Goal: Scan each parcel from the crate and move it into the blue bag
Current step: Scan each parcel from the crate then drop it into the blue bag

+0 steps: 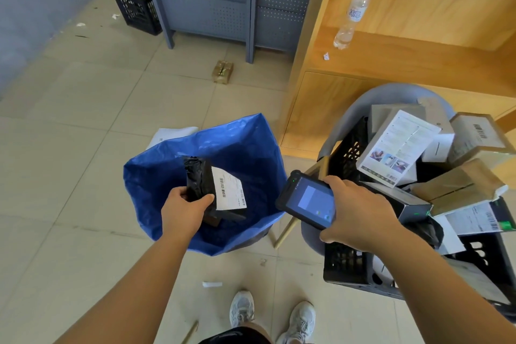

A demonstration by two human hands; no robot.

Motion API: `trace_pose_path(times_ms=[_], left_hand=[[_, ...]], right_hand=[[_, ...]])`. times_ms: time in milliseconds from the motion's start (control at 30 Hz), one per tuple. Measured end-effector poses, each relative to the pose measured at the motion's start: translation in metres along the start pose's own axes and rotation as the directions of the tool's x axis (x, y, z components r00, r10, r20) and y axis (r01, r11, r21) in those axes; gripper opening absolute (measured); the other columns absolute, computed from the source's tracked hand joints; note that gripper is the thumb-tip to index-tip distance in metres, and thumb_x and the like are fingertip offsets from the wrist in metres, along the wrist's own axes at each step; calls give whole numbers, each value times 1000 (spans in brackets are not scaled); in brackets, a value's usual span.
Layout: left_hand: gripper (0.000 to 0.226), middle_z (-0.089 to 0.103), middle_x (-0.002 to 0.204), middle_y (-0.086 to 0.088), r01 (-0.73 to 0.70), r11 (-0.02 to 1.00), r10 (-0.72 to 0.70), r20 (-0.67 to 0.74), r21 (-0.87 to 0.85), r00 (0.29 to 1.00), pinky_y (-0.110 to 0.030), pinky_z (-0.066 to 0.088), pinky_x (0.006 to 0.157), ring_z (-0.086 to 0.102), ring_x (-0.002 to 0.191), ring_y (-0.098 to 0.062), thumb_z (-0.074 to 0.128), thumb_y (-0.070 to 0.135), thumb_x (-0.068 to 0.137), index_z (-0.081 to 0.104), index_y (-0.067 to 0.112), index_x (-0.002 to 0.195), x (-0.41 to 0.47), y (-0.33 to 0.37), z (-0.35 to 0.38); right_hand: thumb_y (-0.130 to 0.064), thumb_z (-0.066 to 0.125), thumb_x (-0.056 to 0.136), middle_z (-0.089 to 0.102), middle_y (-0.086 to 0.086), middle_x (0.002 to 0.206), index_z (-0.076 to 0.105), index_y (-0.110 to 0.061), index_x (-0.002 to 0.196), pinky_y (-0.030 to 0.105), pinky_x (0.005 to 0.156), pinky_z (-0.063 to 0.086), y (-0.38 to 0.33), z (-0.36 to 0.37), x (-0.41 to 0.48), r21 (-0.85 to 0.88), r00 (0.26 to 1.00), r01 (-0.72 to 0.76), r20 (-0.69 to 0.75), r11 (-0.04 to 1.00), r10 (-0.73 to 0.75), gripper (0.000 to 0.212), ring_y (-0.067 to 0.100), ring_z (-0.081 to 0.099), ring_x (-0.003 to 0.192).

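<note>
The fingers point(205, 200) of the left hand point(183, 211) are curled round a black parcel point(199, 179), and they hold it over the open mouth of the blue bag point(251, 145). The parcel's white label point(229, 193) faces up. The right hand point(360, 212) grips a scanner point(307, 201) with its screen lit, just beside the bag. Behind that hand a black crate point(347, 153) sits on a grey chair point(391, 93), piled high with boxes. A white box point(396, 145) lies on top. A bottle point(353, 14) stands on the wooden shelf point(418, 58). A small brown parcel point(222, 71) lies on the floor.
</note>
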State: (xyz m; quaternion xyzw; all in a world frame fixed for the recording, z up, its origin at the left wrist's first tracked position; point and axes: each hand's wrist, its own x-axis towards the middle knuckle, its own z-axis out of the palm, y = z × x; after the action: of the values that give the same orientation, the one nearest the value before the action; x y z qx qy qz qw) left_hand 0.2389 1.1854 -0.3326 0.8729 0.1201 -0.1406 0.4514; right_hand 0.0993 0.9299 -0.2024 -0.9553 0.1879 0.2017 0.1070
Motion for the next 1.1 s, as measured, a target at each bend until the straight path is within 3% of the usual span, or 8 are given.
trace_pose_path(times_ms=[100, 267, 367, 500, 600, 767, 1000, 1100], left_hand=[[44, 63, 103, 1, -50, 997, 43, 110, 62, 993, -26, 42, 70, 59, 89, -17, 73, 33, 78, 57, 14, 114, 9, 1, 10], [24, 47, 69, 8, -104, 967, 12, 367, 233, 930, -26, 37, 60, 50, 70, -17, 65, 32, 86, 47, 20, 75, 8, 8, 39], [17, 57, 93, 1, -106, 964, -26, 483, 244, 875, -32, 42, 77, 56, 92, -21, 64, 36, 86, 56, 22, 94, -1, 22, 63], [16, 62, 94, 2, -172, 972, 46, 587, 161, 808, -29, 43, 73, 59, 86, -17, 64, 33, 86, 59, 20, 93, -30, 58, 101], [14, 65, 90, -2, -239, 968, 135, 632, 82, 763, -31, 46, 73, 59, 80, -15, 64, 30, 87, 60, 17, 86, -60, 91, 135], [41, 65, 112, 0, -290, 957, 196, 695, 18, 692, -40, 47, 94, 61, 105, -19, 62, 43, 87, 56, 17, 118, -97, 135, 202], [51, 59, 88, -22, -427, 900, 297, 593, 89, 749, -40, 48, 65, 60, 87, -35, 59, 46, 87, 57, -3, 99, -104, 180, 269], [57, 57, 123, -15, -443, 891, 316, 564, 101, 763, -47, 52, 87, 59, 108, -31, 63, 45, 85, 49, 6, 125, -85, 208, 290]], right_hand=[[-50, 76, 58, 45, -9, 104, 25, -30, 131, 32, 72, 39, 8, 2, -4, 8, 999, -49, -1, 999, 49, 91, 14, 44, 88], [-59, 71, 56, 42, -9, 100, 26, -30, 129, 32, 69, 39, 36, 5, -20, 47, 989, -144, -13, 988, 145, 91, 13, 41, 86], [-58, 73, 57, 48, -6, 112, 24, -30, 131, 31, 67, 38, 57, 6, -32, 55, 973, -231, -6, 971, 232, 93, 14, 43, 88], [-53, 74, 55, 50, -7, 105, 30, -31, 124, 31, 65, 43, 90, 7, -53, 122, 941, -328, -40, 937, 335, 85, 17, 49, 86], [-52, 73, 55, 47, -8, 103, 28, -32, 125, 31, 66, 44, 118, 6, -73, 188, 912, -387, -67, 903, 405, 85, 16, 48, 86], [-53, 75, 57, 47, -9, 100, 29, -32, 129, 31, 66, 46, 169, 6, -103, 252, 857, -456, -136, 854, 498, 88, 15, 49, 85], [-55, 72, 56, 43, -10, 97, 26, -34, 130, 28, 61, 41, 230, 7, -114, 275, 820, -515, -117, 812, 560, 90, 13, 47, 81], [-54, 70, 57, 41, -9, 98, 25, -32, 130, 29, 63, 41, 252, 3, -103, 261, 829, -499, -133, 827, 543, 89, 14, 47, 82]])
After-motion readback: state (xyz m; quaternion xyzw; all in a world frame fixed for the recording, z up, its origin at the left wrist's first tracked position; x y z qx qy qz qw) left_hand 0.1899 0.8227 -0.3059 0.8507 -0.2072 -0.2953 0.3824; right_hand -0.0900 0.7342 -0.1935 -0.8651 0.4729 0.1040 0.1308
